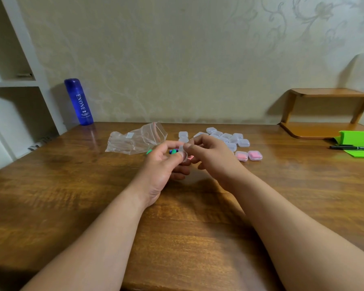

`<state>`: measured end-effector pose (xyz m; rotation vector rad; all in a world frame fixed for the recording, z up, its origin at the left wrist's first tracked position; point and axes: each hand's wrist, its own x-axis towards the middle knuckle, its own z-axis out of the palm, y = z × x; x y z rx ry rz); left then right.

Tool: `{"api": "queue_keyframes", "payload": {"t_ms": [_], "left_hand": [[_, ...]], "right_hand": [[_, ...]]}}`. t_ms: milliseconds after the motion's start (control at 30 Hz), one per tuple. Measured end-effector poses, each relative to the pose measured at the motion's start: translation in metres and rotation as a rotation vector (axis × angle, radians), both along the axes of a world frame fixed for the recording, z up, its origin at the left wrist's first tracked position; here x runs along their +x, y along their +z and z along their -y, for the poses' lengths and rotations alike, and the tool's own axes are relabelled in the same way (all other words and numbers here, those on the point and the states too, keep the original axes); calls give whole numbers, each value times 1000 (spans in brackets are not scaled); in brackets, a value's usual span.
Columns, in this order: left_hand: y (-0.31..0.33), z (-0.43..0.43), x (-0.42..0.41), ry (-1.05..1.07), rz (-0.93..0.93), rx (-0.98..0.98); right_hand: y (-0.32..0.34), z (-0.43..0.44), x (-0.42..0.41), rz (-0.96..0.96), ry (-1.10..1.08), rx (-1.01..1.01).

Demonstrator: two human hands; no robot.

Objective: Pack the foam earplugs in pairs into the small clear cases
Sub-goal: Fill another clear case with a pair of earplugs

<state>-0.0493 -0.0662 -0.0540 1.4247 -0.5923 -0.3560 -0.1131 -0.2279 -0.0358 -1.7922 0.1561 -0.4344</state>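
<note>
Above the middle of the wooden table (72, 185), my left hand (162, 166) and my right hand (210, 156) both pinch one small clear case (183, 153) between them. Behind my fingers lie loose foam earplugs: a green one (149, 152) and a blue and green one (173, 151); others are hidden by my hands. Several empty clear cases (227, 137) cluster behind my right hand. Two cases holding pink earplugs (248, 155) sit to the right of it.
A crumpled clear zip bag (135, 139) lies behind my left hand. A blue bottle (78, 101) stands at the back left by white shelves. At the right are a wooden riser (324, 114), a green folder (359, 143) and a black pen (351, 147).
</note>
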Motion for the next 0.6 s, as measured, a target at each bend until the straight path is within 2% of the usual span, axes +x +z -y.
{"api": "queue_keyframes", "payload": {"t_ms": [267, 600], "left_hand": [[0, -2, 0, -59, 11, 43], [2, -2, -2, -70, 9, 80]], "right_hand": [[4, 5, -1, -70, 77, 56], [6, 9, -3, -148, 92, 28]]}}
